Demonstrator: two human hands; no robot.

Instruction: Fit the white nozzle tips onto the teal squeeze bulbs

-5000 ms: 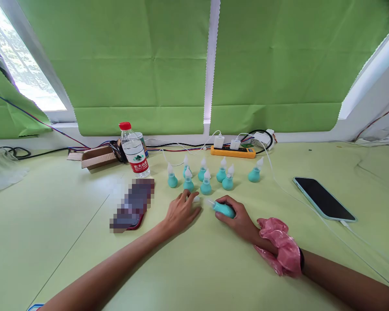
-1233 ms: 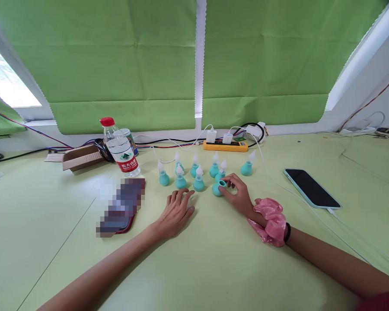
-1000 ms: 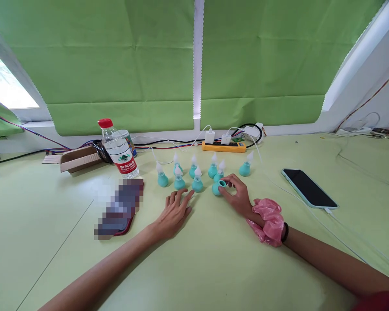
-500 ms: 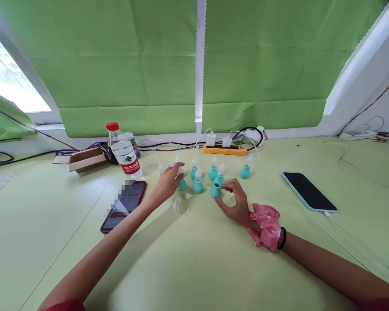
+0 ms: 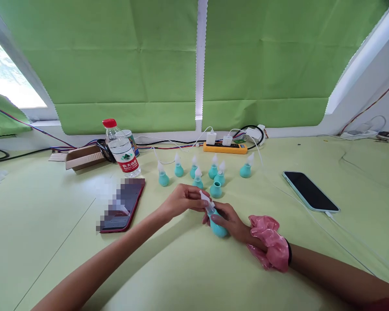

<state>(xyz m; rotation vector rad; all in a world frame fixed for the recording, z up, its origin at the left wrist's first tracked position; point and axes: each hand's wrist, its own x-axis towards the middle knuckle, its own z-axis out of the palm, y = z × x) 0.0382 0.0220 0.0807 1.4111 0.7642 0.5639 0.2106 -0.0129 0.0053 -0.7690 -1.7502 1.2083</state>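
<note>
Green blinds point(image 5: 129, 69) covered most of the window above a pale green table point(image 5: 262, 276). Near the middle of it, just above the surface or resting on it, one could not tell which, a teal bulb point(image 5: 218, 226) lay tilted, its clear neck and white tip point(image 5: 205, 198) pointing up and to the left. The right hand point(image 5: 228, 220) was wrapped about the bulb; the left hand point(image 5: 184, 201) pinched the tip end, so the two met on the one piece. Whether the tip was being fitted or taken off could not be told.

Just beyond stood an open bulb point(image 5: 215, 190), upright, with no neck or tip. Behind it and to both sides, seven tipped bulbs point(image 5: 164, 179) stood. Judged by how things lay, those seven were complete, one was in work, and the open one was left bare.

Farther out, a phone point(image 5: 132, 205) and a bottle point(image 5: 125, 151) stood to the left, a second phone point(image 5: 311, 191) lay to the right, and a power strip point(image 5: 225, 149) lay along the back.
</note>
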